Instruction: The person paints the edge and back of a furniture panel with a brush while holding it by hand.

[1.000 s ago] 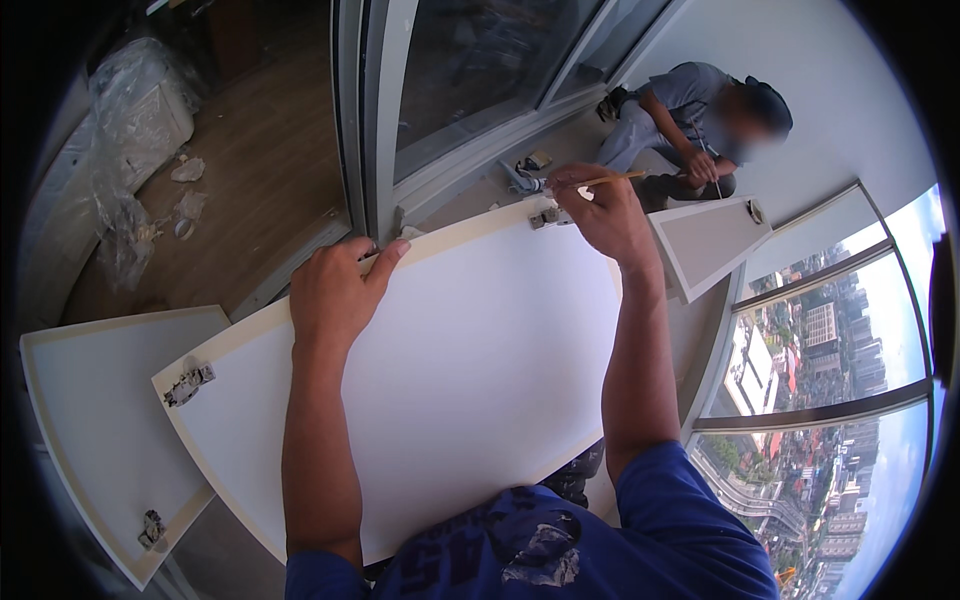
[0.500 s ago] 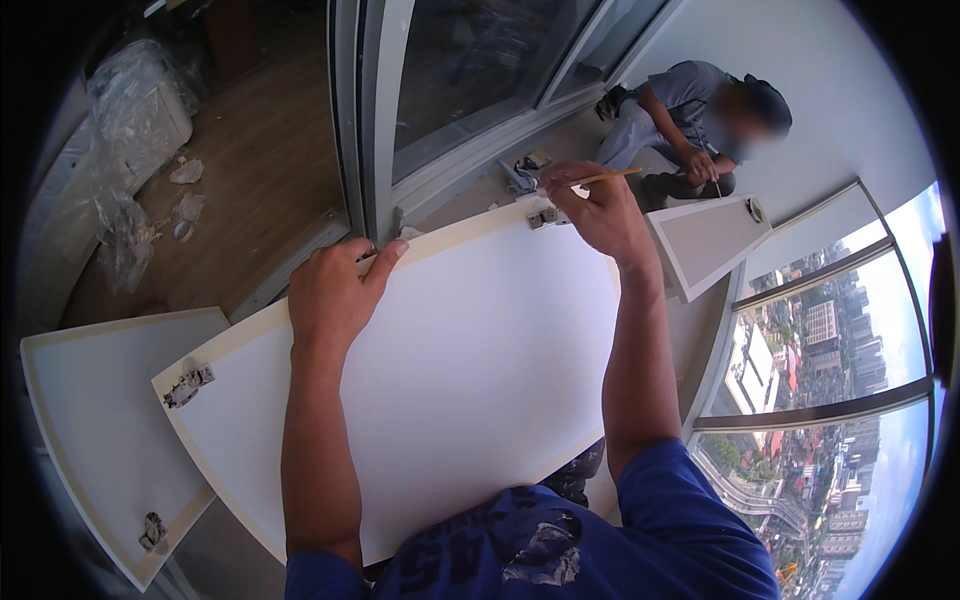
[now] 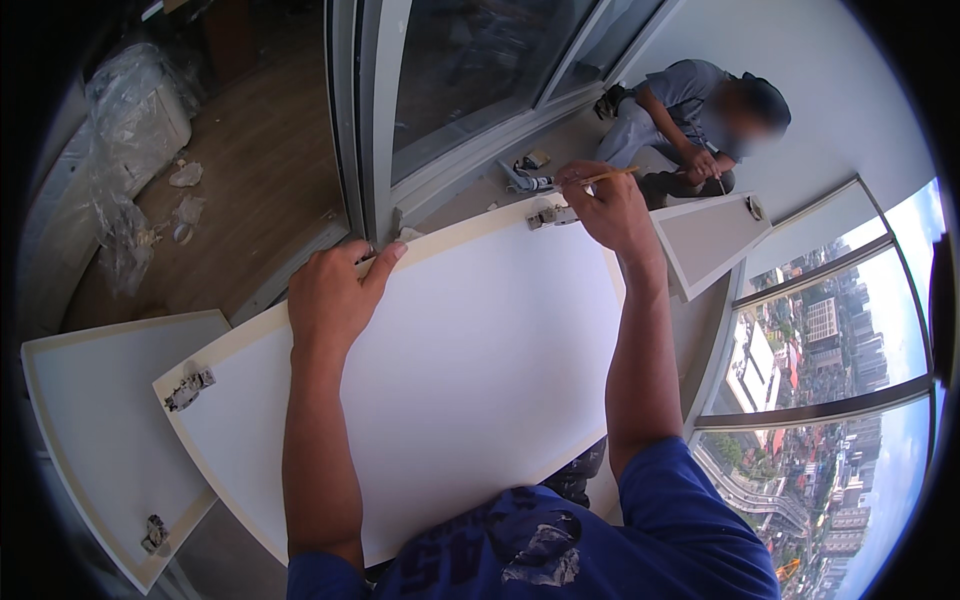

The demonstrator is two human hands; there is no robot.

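A white cabinet door (image 3: 470,370) with cream tape-like borders lies across my lap, tilted. My left hand (image 3: 335,300) grips its far edge, thumb on the face and fingers curled over the rim. Above the far right corner, my right hand (image 3: 618,215) pinches a thin paintbrush (image 3: 614,174) with an orange-brown handle; its tip is hidden by the fingers. Just beside that hand is a metal hinge (image 3: 548,216) on the door. Another metal hinge (image 3: 190,388) sits at the door's left end.
A second white door (image 3: 110,400) with a hinge (image 3: 154,535) lies at left. Ahead, a co-worker (image 3: 680,110) crouches by another panel (image 3: 715,235). Sliding glass doors (image 3: 470,80) stand behind, a glass railing (image 3: 810,410) at right. Plastic-wrapped furniture (image 3: 140,130) is indoors.
My right hand with the paintbrush has shifted slightly right, uncovering more of the far hinge. My left hand stays on the door's edge.
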